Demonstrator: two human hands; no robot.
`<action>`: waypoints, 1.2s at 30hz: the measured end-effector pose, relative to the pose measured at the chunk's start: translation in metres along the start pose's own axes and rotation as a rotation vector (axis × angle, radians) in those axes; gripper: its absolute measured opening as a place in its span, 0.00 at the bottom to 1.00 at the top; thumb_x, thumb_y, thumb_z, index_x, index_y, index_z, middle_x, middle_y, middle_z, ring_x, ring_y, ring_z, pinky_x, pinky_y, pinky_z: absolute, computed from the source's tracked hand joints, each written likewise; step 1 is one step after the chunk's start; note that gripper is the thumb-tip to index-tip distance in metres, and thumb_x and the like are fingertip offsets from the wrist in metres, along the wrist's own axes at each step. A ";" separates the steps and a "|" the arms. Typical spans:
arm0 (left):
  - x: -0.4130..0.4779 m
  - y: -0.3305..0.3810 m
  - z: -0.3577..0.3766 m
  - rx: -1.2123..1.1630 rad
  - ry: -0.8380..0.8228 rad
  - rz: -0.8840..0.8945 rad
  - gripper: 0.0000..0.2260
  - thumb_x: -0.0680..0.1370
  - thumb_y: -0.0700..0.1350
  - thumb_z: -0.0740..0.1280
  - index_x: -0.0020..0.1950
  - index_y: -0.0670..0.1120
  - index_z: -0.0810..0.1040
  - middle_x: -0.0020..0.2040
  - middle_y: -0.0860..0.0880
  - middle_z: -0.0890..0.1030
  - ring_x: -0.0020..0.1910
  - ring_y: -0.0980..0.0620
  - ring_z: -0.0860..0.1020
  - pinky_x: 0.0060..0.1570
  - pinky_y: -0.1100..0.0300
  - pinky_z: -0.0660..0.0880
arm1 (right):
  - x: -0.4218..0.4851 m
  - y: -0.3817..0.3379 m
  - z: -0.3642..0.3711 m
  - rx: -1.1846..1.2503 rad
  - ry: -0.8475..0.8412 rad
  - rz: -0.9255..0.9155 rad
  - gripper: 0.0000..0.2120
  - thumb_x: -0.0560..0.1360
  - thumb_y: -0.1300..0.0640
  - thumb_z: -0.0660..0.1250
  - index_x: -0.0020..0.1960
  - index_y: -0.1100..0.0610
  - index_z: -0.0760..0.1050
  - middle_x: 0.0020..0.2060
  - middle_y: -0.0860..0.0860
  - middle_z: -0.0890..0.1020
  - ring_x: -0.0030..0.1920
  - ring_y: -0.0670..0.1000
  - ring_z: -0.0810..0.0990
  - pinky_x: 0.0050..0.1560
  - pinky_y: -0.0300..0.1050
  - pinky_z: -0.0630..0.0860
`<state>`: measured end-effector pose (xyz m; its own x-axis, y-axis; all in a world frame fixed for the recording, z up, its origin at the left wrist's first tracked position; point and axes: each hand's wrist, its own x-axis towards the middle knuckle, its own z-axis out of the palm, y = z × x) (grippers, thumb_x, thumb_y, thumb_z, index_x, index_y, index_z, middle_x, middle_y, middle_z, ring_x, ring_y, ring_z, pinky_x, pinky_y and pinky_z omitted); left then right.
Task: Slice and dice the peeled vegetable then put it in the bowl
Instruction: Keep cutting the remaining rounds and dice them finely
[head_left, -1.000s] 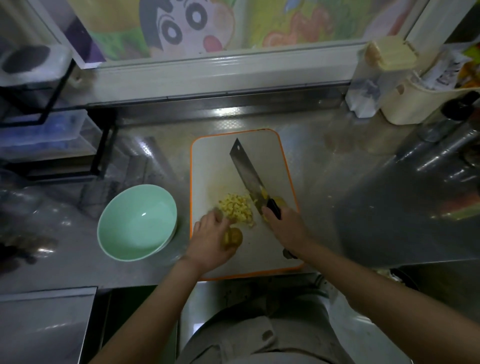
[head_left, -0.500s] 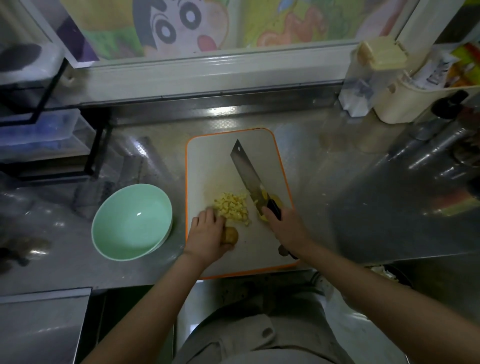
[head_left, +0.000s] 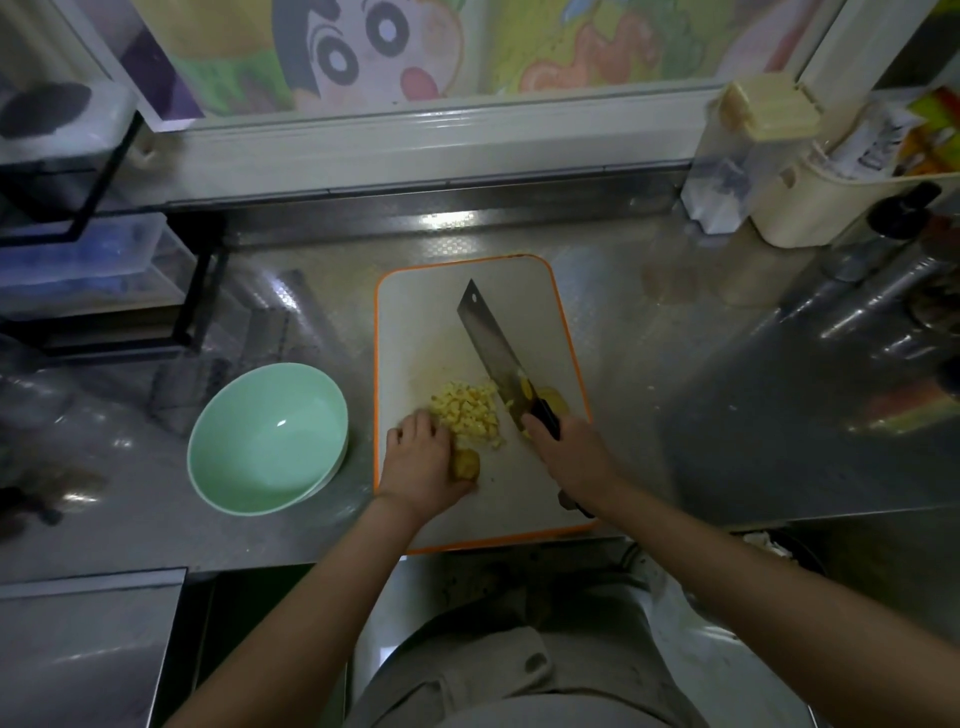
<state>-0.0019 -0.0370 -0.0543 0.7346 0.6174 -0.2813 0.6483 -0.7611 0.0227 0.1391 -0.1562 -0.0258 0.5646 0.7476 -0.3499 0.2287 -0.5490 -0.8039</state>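
fingers of the right hand (head_left: 574, 457) wrap the cleaver (head_left: 493, 353) handle; left hand (head_left: 421, 465) fingers cup a vegetable chunk (head_left: 466, 463).

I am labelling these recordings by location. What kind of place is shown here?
Most likely a home kitchen: a steel counter with an orange-edged cutting board, a cleaver beside diced yellow vegetable, and a green bowl.

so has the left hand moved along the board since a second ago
Yes. The left hand has slid toward the cutting board's left orange edge, nearer the green bowl, and now covers more of the uncut chunk.
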 end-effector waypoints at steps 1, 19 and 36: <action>0.002 0.001 -0.001 -0.005 -0.028 -0.005 0.31 0.68 0.64 0.68 0.61 0.45 0.69 0.63 0.43 0.65 0.63 0.43 0.63 0.59 0.53 0.62 | 0.000 0.001 0.000 0.007 0.000 -0.001 0.21 0.80 0.48 0.59 0.32 0.56 0.63 0.24 0.51 0.66 0.24 0.51 0.66 0.28 0.43 0.62; 0.000 0.009 -0.022 -0.557 0.283 -0.024 0.22 0.68 0.49 0.73 0.59 0.46 0.71 0.53 0.47 0.77 0.54 0.45 0.73 0.51 0.57 0.64 | 0.006 0.002 -0.001 -0.031 0.033 0.000 0.20 0.79 0.48 0.60 0.31 0.54 0.63 0.24 0.50 0.67 0.23 0.50 0.66 0.28 0.43 0.63; -0.016 -0.029 0.012 -0.642 0.039 -0.143 0.26 0.71 0.47 0.72 0.67 0.47 0.69 0.57 0.44 0.67 0.59 0.45 0.69 0.55 0.65 0.62 | 0.012 -0.009 0.009 -0.040 -0.033 -0.035 0.20 0.80 0.49 0.59 0.31 0.56 0.64 0.25 0.53 0.67 0.25 0.51 0.65 0.30 0.43 0.61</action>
<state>-0.0349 -0.0274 -0.0622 0.6309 0.7198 -0.2894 0.7219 -0.4081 0.5588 0.1369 -0.1389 -0.0271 0.5295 0.7779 -0.3384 0.2794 -0.5366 -0.7963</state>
